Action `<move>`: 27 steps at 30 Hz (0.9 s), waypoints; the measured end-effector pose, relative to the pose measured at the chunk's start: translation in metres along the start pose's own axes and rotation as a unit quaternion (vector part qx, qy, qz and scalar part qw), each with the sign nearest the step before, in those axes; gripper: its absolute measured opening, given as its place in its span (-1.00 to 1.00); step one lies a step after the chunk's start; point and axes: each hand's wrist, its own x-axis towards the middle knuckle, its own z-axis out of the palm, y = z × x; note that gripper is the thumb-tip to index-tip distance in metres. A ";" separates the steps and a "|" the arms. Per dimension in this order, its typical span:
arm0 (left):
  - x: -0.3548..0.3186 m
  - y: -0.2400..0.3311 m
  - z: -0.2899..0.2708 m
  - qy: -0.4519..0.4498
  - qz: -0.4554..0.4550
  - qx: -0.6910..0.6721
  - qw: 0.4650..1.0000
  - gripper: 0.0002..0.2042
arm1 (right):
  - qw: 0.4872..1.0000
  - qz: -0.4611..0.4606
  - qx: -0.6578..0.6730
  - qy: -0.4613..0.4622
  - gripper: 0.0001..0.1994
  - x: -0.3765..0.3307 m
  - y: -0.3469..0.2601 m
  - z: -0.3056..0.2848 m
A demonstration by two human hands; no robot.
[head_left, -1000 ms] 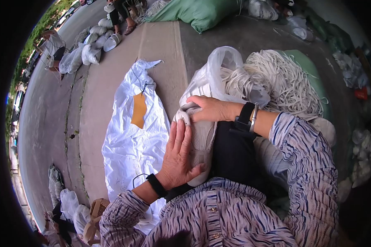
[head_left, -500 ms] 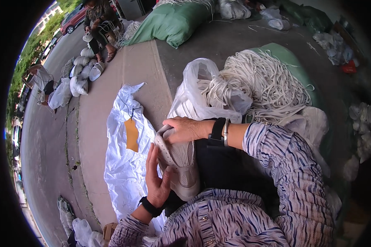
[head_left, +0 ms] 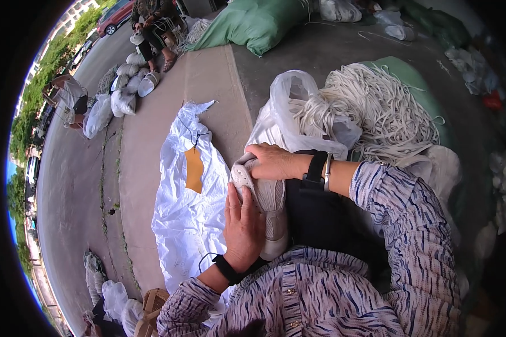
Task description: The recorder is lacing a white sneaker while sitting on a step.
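Right hand [head_left: 276,163] grips long beige mesh shoe [head_left: 275,218], fingertips hidden, perhaps inside; left hand [head_left: 245,230], fingers straight, should brace side evenly.

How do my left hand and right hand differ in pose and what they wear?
Your left hand points away from you along the left side of the shoe; your right hand reaches leftward across its far end. The left hand wears only a black band; the right hand, a black band and silver bracelet. Both hands touch the shoe.
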 end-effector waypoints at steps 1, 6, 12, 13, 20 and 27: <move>-0.002 0.001 0.000 0.003 0.003 -0.004 1.000 -0.35 | 1.000 -0.005 0.001 -0.004 -0.34 0.000 0.000 0.000; -0.003 0.011 -0.001 -0.030 0.034 -0.010 0.999 -0.15 | 0.999 0.048 0.011 -0.012 -0.39 0.000 -0.008 0.001; -0.017 0.026 -0.015 -0.071 0.051 0.048 0.995 0.00 | 1.000 0.020 0.005 -0.023 -0.36 -0.016 -0.016 -0.011; -0.018 0.025 -0.018 -0.110 0.051 0.091 0.988 0.00 | 1.000 0.003 0.013 -0.012 -0.36 -0.018 -0.015 -0.015; -0.011 0.015 -0.018 -0.169 0.055 0.180 0.968 -0.02 | 0.974 -0.133 0.121 0.141 -0.62 -0.069 0.056 -0.073; -0.010 0.023 -0.018 -0.161 0.060 0.158 0.972 -0.03 | 0.890 0.378 -0.253 0.032 -0.74 -0.179 0.190 -0.139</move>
